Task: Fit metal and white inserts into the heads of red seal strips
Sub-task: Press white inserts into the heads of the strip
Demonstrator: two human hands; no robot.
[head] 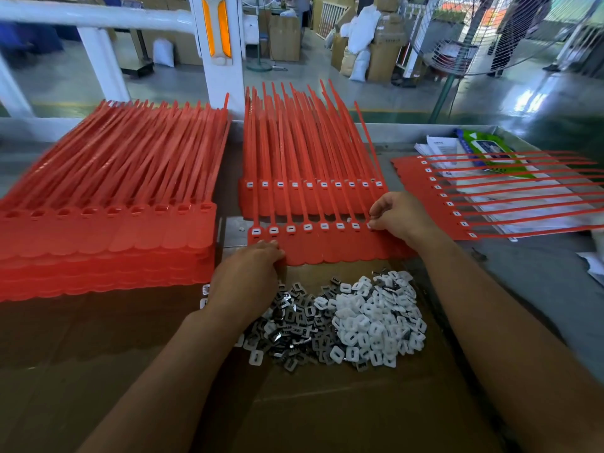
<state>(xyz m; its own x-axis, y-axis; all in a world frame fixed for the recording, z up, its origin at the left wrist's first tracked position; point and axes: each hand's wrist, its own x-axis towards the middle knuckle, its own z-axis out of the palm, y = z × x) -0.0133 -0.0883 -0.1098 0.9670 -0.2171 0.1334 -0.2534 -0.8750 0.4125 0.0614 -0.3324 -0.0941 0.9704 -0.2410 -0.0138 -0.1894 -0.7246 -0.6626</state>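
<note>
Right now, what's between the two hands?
Head view: the near sheet of red seal strips runs from left hand to right hand, its row of heads between them already holding white inserts.

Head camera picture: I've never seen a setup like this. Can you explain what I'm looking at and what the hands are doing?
There is no machine here. A camera worn on a person's head looks down at their two bare hands. On the brown cardboard sheet lie a pile of small grey metal inserts and a pile of white plastic inserts. Beyond them lies a joined row of red plastic seal strips, most heads already showing white. The left hand presses its near corner. The right hand has curled fingertips at the rightmost head; whether they hold an insert is hidden. A stack of unfilled red strips sits at the left.
</note>
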